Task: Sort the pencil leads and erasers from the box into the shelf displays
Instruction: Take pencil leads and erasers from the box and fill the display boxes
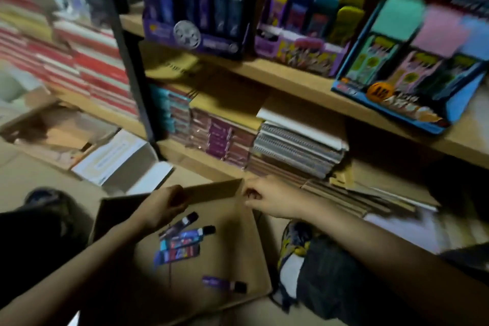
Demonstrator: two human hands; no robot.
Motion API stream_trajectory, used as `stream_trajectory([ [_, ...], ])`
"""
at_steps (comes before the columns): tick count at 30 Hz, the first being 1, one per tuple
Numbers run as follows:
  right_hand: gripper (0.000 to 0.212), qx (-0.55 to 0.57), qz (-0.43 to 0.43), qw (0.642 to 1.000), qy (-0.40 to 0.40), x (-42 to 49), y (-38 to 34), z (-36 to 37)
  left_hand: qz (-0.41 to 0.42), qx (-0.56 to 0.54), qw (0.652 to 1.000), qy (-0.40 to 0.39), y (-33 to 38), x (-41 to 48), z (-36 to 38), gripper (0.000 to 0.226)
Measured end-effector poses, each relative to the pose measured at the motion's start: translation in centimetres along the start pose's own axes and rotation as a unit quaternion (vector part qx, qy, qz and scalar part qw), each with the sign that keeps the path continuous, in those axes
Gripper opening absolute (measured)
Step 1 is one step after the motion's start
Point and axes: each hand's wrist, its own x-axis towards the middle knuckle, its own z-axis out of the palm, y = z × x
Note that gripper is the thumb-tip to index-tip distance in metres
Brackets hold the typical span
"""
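Shelves (pixel 291 71) behind; hands (pixel 161 206) (pixel 267 198) grip box (pixel 238 259) (leads (pixel 182 242) beneath).

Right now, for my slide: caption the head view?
Left hand and right hand grip the cardboard box rim; pencil lead tubes lie inside.

Both my forearms extended forward; left grip (pixel 164 206) clamps the box (pixel 211 190) rim, right grip (pixel 270 198) fingers curled, hold unclear.

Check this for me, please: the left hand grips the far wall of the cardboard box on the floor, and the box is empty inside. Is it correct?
Not fully. The head view shows the left hand gripping the far wall of the cardboard box on the floor, but the box is not empty: several pencil lead tubes lie on its bottom.
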Motion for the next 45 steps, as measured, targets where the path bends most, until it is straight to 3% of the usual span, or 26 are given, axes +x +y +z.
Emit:
stream_trajectory([
  [8, 0.019, 0.106, 0.110, 0.978, -0.144, 7.6, 1.6, 15.9, -0.182, -0.079, 0.979, -0.040, -12.5, -3.4, 9.0, 0.038],
  [12, 0.031, 0.047, 0.162, 0.965, -0.199, 7.7, 3.0, 21.9, -0.139, -0.040, 0.989, -0.018, -13.6, -2.1, 11.5, 0.058],
  [16, 0.069, -0.056, 0.161, 0.956, -0.237, 5.2, 3.3, 26.3, -0.031, 0.066, 0.997, -0.033, -13.3, 0.9, 13.1, 0.074],
  [19, 0.063, -0.063, 0.149, 0.967, -0.199, 4.4, 3.8, 27.8, 0.010, 0.108, 0.993, -0.051, -12.9, 3.0, 14.3, 0.061],
  [25, 0.051, -0.008, 0.128, 0.983, -0.132, 5.2, 4.7, 27.9, -0.014, 0.217, 0.969, -0.120, -11.2, 5.8, 16.2, 0.060],
  [28, 0.039, 0.021, 0.122, 0.988, -0.090, 5.4, 4.9, 27.5, -0.012, 0.241, 0.963, -0.124, -10.5, 6.5, 16.5, 0.048],
  [31, 0.025, 0.071, 0.119, 0.989, -0.057, 5.9, 4.5, 26.8, -0.019, 0.181, 0.976, -0.116, -10.2, 6.0, 15.7, 0.042],
  [34, 0.020, 0.121, 0.084, 0.988, -0.044, 6.9, 3.6, 26.5, -0.054, -0.005, 0.997, -0.045, -11.2, 5.0, 13.7, 0.029],
  [36, 0.020, 0.154, 0.061, 0.985, -0.039, 8.1, 2.7, 26.5, -0.075, -0.058, 0.995, -0.009, -12.7, 4.5, 12.1, 0.018],
  [41, 0.026, 0.080, -0.002, 0.997, -0.014, 11.3, 0.9, 27.3, -0.125, -0.013, 0.992, -0.021, -15.8, 4.3, 10.6, 0.026],
  [45, 0.028, 0.043, -0.020, 0.998, -0.034, 12.5, 0.3, 27.9, -0.100, -0.008, 0.992, -0.075, -16.5, 4.9, 11.2, 0.039],
])
